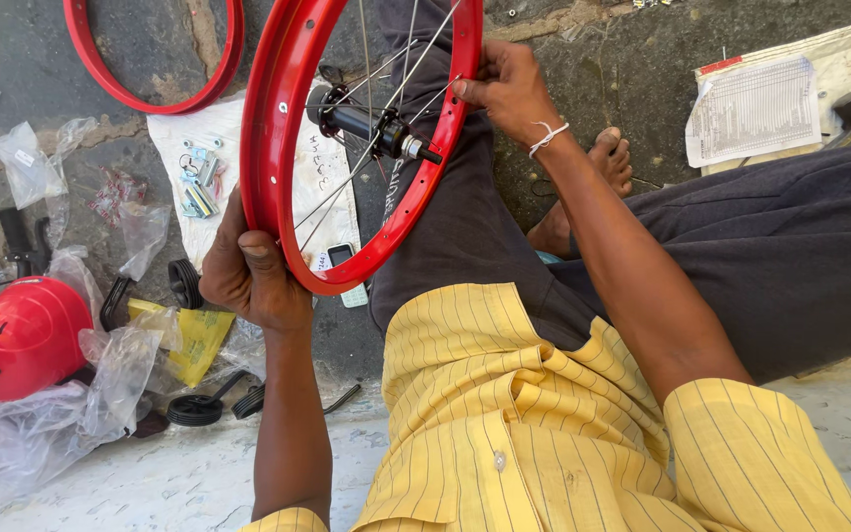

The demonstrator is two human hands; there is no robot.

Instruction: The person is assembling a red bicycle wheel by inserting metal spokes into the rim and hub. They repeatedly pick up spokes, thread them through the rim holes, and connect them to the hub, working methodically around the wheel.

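A red plastic housing (20,337) lies on the floor at left, the left hand (248,271) clamps the upright red wheel rim (270,138), and the right hand (506,87) seemingly pinches a spoke (425,106) at the rim's far side.

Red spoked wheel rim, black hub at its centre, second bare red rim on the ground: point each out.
Red spoked wheel rim (278,148), head view, left sidewall.
Black hub (359,121), head view, hub shell.
Second bare red rim (100,74), head view, lower-left arc.
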